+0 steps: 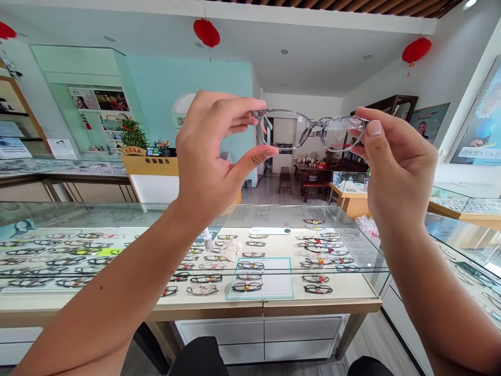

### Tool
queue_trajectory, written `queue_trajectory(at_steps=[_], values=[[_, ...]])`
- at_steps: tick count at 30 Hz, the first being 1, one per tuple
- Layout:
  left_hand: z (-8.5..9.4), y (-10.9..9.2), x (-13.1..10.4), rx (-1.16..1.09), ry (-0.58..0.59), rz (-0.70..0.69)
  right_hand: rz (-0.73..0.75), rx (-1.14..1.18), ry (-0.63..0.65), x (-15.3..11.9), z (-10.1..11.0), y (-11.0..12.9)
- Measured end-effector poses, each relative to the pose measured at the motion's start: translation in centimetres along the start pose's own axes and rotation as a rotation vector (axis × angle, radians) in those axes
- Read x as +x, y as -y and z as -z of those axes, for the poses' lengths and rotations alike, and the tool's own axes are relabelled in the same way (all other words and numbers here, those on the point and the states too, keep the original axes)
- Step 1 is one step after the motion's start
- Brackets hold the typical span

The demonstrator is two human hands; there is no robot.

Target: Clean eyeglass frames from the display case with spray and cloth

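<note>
A pair of glasses [316, 125] with a clear grey frame is held up at eye level, above the glass display case [274, 305]. My left hand [211, 151] is at its left end, fingers on the upper corner of the frame and the thumb apart below the lens. At the right end, my right hand [399, 162] pinches the frame between thumb and fingers. Inside the case lie rows of glasses, a small white bottle [207, 239] and a crumpled cloth [231, 250].
More display cases stand at the right [465, 206] and far left. Behind are a counter [151, 165] with a potted plant [133, 133], a dark wooden table [309, 168] and stools. Red lanterns [206, 33] hang from the ceiling.
</note>
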State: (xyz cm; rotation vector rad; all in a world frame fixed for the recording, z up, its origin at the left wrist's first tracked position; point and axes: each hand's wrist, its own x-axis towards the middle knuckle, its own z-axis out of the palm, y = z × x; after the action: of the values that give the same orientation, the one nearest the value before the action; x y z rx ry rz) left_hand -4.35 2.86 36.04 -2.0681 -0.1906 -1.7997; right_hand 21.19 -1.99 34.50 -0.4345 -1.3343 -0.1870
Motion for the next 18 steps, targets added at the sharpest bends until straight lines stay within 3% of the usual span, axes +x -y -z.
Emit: queue_trajectory(at_steps=[18], values=[[-0.43, -0.48, 0.14, -0.008, -0.049, -0.040, 0.004, 0.014, -0.031, -0.28, 0.25, 0.91]])
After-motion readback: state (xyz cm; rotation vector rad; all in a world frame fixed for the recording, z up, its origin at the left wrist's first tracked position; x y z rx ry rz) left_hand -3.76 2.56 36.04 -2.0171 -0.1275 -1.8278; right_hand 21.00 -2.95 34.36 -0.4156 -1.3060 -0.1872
